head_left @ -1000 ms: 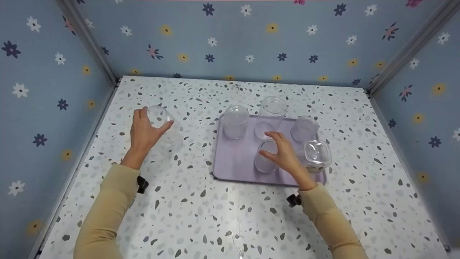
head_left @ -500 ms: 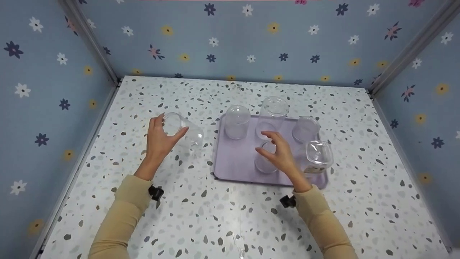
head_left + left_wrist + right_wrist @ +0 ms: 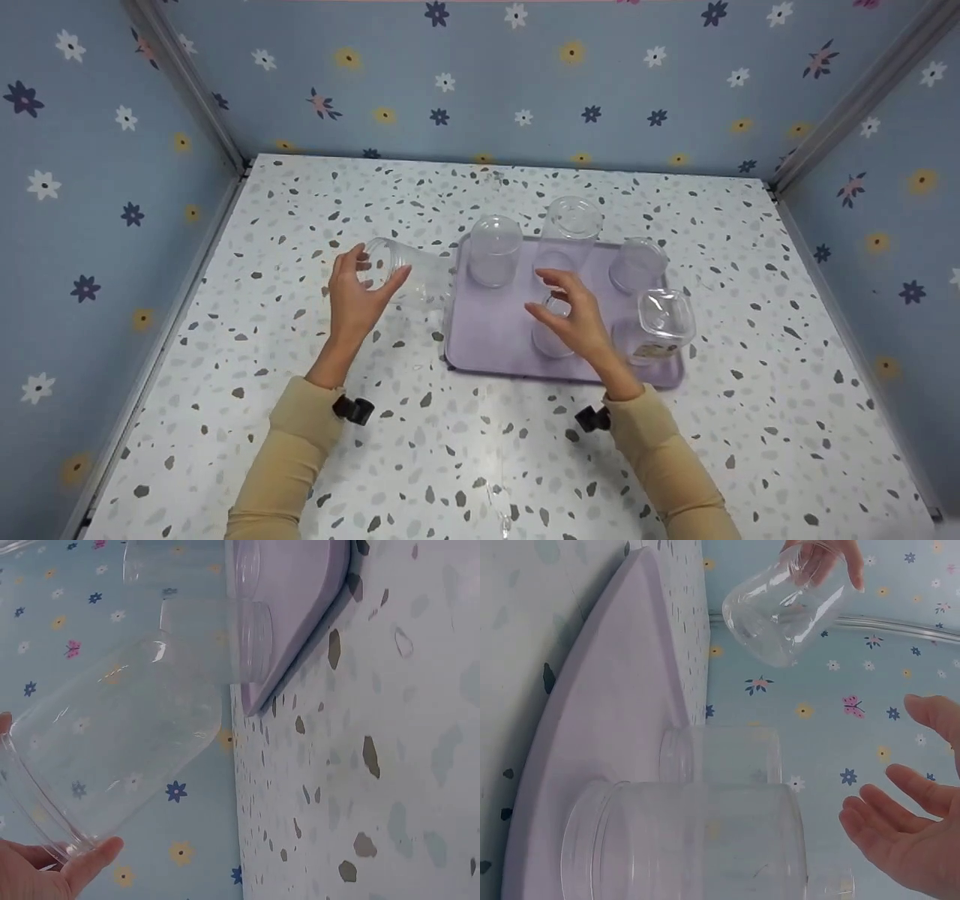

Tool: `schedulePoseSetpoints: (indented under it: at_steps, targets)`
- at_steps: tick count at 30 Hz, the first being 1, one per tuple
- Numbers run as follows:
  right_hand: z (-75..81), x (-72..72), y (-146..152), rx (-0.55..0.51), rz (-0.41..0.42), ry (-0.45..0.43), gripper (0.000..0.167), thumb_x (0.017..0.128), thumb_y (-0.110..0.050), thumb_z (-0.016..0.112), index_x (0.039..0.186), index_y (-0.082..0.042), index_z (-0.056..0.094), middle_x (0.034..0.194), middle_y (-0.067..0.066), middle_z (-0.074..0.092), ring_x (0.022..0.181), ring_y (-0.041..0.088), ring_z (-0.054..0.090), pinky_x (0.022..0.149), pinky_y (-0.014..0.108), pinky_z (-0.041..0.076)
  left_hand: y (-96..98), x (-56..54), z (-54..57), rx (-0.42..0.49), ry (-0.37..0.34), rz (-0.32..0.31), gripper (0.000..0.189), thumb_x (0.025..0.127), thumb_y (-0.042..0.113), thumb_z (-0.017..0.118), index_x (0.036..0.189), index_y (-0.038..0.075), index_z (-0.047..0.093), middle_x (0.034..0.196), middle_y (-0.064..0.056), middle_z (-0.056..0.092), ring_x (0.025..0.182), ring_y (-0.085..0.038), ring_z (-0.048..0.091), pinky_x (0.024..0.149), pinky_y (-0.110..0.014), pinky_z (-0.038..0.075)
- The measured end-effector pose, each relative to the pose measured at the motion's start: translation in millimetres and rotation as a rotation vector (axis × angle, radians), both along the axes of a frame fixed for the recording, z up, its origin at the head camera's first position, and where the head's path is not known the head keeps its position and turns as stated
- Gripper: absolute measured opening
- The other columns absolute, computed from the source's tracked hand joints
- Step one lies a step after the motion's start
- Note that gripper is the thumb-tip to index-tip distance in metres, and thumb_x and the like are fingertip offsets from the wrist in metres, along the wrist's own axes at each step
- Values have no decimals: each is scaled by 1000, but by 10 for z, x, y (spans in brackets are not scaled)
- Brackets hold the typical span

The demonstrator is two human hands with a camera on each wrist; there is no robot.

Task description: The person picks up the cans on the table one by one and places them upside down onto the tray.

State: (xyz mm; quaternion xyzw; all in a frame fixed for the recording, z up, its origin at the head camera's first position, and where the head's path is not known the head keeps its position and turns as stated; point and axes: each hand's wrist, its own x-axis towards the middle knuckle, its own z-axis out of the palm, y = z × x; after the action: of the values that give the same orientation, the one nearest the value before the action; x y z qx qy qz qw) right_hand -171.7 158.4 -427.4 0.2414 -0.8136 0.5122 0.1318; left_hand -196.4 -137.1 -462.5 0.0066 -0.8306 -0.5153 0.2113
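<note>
My left hand grips a clear plastic jar around its threaded mouth, thumb on one side and fingers on the other. The jar tilts, its base pointing right toward the lilac tray; in the left wrist view the jar hangs clear of the tabletop. Over the tray, my right hand holds nothing, its fingers spread and slightly bent. Below it stands an upturned clear jar, partly hidden by the hand. The right wrist view shows a gap between that jar and the right fingers.
Several more clear jars stand mouth down on the tray: a round one back left, a tall one back middle, a small one back right and a square one front right. Flowered panels enclose the speckled table.
The left hand has carried the jar rightward, up to the tray's left edge, turning its base toward the tray. The right hand has shifted slightly left over the tray.
</note>
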Motion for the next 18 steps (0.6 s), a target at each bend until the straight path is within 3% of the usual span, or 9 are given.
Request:
schedulePoseSetpoints:
  at_steps: [9, 18]
  targets:
    - [-16, 34, -69, -71, 66, -60, 47, 74, 4, 67, 116, 14, 47, 115, 28, 50, 102, 37, 50, 80, 50, 43, 235, 83, -44, 90, 58, -79, 70, 73, 40, 69, 122, -5, 45, 106, -15, 49, 96, -22, 50, 73, -36, 50]
    - [-70, 44, -128, -146, 174, -117, 65, 72, 6, 69, 127, 14, 34, 126, 27, 40, 109, 40, 44, 83, 52, 40, 412, 205, 8, 230, 18, -176, 59, 77, 30, 66, 122, -3, 47, 108, -17, 50, 97, -22, 54, 74, -34, 49]
